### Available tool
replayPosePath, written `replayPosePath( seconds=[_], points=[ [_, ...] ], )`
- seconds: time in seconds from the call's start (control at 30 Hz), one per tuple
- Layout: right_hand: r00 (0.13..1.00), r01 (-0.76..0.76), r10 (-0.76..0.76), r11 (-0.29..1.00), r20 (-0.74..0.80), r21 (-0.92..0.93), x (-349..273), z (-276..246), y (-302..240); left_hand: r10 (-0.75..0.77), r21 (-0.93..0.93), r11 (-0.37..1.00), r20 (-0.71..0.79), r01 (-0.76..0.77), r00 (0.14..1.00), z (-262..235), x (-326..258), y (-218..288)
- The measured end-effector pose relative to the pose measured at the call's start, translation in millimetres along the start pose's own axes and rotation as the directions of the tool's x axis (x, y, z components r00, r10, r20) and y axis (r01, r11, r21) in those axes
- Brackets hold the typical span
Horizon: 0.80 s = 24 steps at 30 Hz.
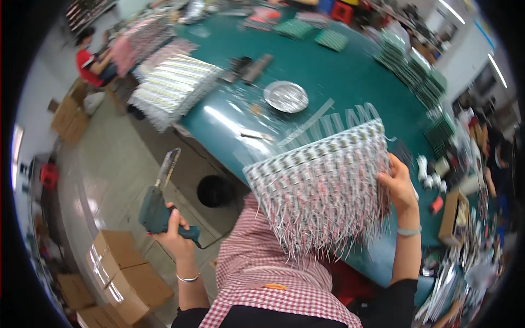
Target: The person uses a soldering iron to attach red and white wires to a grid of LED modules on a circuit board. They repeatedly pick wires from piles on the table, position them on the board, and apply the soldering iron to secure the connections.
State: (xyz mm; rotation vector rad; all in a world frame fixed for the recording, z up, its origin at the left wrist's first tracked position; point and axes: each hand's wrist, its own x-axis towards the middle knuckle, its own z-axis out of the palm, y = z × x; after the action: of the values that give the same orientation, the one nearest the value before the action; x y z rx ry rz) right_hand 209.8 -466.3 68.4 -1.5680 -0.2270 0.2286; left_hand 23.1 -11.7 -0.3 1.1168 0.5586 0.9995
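Note:
My left hand (174, 234) is closed around a dark green pistol-grip power tool (155, 212). Its long, looped metal tip points up and away over the floor, left of the table. My right hand (399, 186) grips the right edge of a fringed woven panel (322, 180), thumb on the near face. Grey, white and pinkish strips make up the panel, and many loose ends hang from its face and lower edge. It is held tilted above the green table's (240, 93) near edge, in front of my checked apron (279, 284). My fingers behind the panel are hidden.
A round metal dish (286, 97) and clear strips (317, 126) lie on the table. Woven pieces (178, 82) are stacked at the far left. A black bin (215, 191) stands below the edge, cartons (128, 273) at lower left. A person in red (90, 63) sits far left.

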Motion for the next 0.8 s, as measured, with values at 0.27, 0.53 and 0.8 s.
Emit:
replayPosePath(
  seconds=[0.27,0.53,0.8],
  points=[
    [0.991,-0.126,0.135,0.928,-0.003,0.351,173,137,8,0.07,-0.079,0.991,-0.348,-0.104,0.935,-49,65,-3],
    [0.975,-0.215,0.195,0.681,0.11,0.7,405,394,0,0.094,0.057,0.996,-0.61,-0.074,0.787,-107,101,2],
    [0.938,-0.197,0.347,0.514,0.008,0.835,557,588,26,-0.018,0.184,0.943,-0.801,0.276,0.598,-152,92,-6]
  ],
)
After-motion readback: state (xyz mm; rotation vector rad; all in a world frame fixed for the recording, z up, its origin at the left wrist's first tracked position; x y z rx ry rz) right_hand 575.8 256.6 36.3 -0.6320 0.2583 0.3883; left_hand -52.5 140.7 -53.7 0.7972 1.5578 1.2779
